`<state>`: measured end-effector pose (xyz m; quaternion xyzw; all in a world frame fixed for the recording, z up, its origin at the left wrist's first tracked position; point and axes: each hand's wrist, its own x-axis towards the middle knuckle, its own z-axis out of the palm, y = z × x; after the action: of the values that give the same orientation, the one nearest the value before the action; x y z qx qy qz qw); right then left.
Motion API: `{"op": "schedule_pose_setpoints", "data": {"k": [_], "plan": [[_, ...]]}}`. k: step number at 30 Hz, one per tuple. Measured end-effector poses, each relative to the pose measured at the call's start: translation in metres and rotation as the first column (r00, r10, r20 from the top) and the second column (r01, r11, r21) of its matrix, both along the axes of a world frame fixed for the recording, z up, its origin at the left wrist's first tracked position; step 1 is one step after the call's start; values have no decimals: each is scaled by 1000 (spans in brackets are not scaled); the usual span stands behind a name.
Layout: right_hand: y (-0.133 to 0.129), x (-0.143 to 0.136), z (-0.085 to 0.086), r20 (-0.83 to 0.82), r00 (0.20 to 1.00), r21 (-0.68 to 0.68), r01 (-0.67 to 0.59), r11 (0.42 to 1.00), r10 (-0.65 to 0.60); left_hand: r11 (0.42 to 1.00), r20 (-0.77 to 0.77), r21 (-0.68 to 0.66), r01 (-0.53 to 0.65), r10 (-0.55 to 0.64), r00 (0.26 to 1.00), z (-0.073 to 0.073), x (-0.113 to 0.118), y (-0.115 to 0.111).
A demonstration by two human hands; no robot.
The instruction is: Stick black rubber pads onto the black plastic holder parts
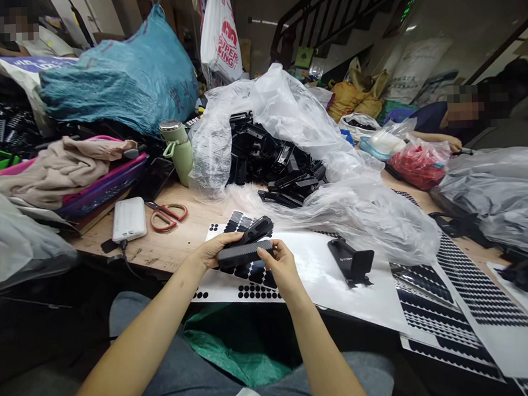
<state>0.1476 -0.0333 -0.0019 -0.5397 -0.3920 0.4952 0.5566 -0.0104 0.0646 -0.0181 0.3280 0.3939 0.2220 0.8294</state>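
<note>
Over the front of the table, my left hand [212, 250] is closed at the left ends of two black plastic pieces. The nearer one is a ribbed black piece [242, 255]; the other, a glossier black piece [260, 228], angles up behind it. My right hand [282, 260] pinches the right end of the ribbed piece between thumb and fingers. Beneath them lies a white sheet with black round stickers [258, 292]. To the right, an unfolded black stand [352, 263] rests on the white paper. Whether the two held pieces are joined is hidden.
Behind my hands, a clear plastic bag [287, 105] spills a heap of black plastic parts [275, 157]. Red-handled scissors [166, 216], a white power bank [129, 219] and a green flask [178, 152] stand left. More sticker sheets [441, 313] lie right. Another person [434, 120] sits at the far right.
</note>
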Motion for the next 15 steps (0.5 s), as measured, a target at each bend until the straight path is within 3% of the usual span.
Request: {"op": "schedule_pose_setpoints", "data": {"k": [3, 5, 8, 11, 13, 15], "plan": [[-37, 14, 11, 114, 983, -51, -142, 989, 147, 990, -46, 130, -51, 57, 997, 0, -2, 0], [-64, 25, 13, 253, 928, -175, -232, 957, 272, 980, -47, 184, -79, 89, 995, 1, -4, 1], [-84, 32, 8, 457, 844, -315, -140, 939, 279, 968, -8, 222, -117, 122, 993, 4, -9, 2], [-68, 15, -2, 560, 813, -209, -53, 977, 163, 947, -17, 279, -161, 173, 985, 10, -15, 2], [-45, -12, -8, 604, 774, -111, -155, 982, 191, 923, -57, 316, -219, 249, 967, 13, -20, 1], [-25, -43, -13, 694, 669, -58, -318, 946, 267, 904, -107, 337, -263, 314, 943, 17, -28, -1]]}}
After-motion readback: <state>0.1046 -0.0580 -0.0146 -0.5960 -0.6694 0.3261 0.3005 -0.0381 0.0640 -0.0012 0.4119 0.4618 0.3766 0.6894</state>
